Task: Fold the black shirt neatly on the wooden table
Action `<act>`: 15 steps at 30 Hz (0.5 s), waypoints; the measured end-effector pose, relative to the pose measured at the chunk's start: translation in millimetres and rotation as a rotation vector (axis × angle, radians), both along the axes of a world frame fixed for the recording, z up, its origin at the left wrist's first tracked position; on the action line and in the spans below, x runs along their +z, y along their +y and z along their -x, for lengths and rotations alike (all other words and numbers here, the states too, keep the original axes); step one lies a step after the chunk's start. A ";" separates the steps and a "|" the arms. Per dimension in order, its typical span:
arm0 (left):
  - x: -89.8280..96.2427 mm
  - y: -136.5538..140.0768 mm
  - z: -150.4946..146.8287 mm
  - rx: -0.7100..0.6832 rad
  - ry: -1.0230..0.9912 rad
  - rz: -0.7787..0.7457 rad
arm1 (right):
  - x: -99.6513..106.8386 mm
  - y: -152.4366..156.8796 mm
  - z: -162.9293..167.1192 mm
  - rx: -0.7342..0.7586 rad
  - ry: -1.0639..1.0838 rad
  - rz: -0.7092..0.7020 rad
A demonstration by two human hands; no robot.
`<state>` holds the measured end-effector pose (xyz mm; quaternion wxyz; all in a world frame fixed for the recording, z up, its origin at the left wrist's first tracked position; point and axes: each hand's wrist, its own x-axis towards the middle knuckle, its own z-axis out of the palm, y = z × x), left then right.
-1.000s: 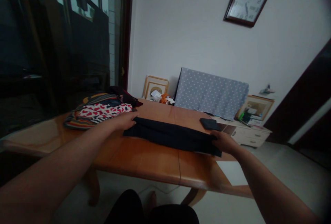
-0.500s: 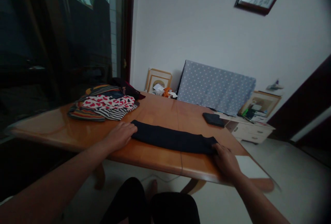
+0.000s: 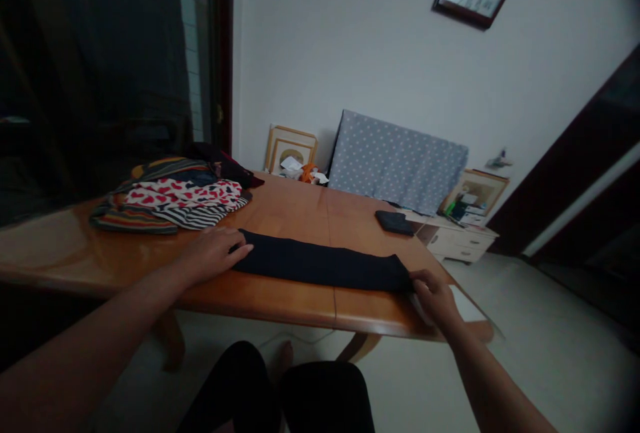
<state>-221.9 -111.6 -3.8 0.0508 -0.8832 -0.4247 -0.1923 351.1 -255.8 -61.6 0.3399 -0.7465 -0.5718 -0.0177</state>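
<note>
A dark navy piece of cloth (image 3: 320,264), folded into a long narrow strip, lies across the front part of the wooden table (image 3: 295,210). At its left end is my left hand (image 3: 216,252), with the thumb on top and the fingers curled around the edge. My right hand (image 3: 434,292) pinches the near corner of the right end between thumb and fingers. The strip looks fairly flat and straight between both hands. Just beyond my left hand sits a heap of clothes (image 3: 175,196) with striped and red-heart patterns.
A small folded dark item (image 3: 394,222) lies near the table's far right edge. White paper (image 3: 466,304) is beside my right hand. Behind the table stand a dotted grey cover (image 3: 395,160), a picture frame (image 3: 291,143) and a white drawer cabinet (image 3: 460,243).
The view has turned slightly right, so everything appears shifted left. My left thumb now shows over the cloth's end. My right hand still holds the right end, now at its near corner.
</note>
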 end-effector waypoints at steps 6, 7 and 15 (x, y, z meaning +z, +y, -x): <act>-10.2 17.6 -32.5 -0.008 -0.062 -0.017 | 22.8 36.9 10.1 -0.235 0.055 0.019; -15.7 19.8 -37.4 -0.010 -0.051 0.002 | 23.9 42.6 13.2 -0.252 0.043 0.074; -55.3 28.5 -42.4 0.081 0.050 0.195 | 7.8 51.7 19.1 -0.321 -0.127 0.325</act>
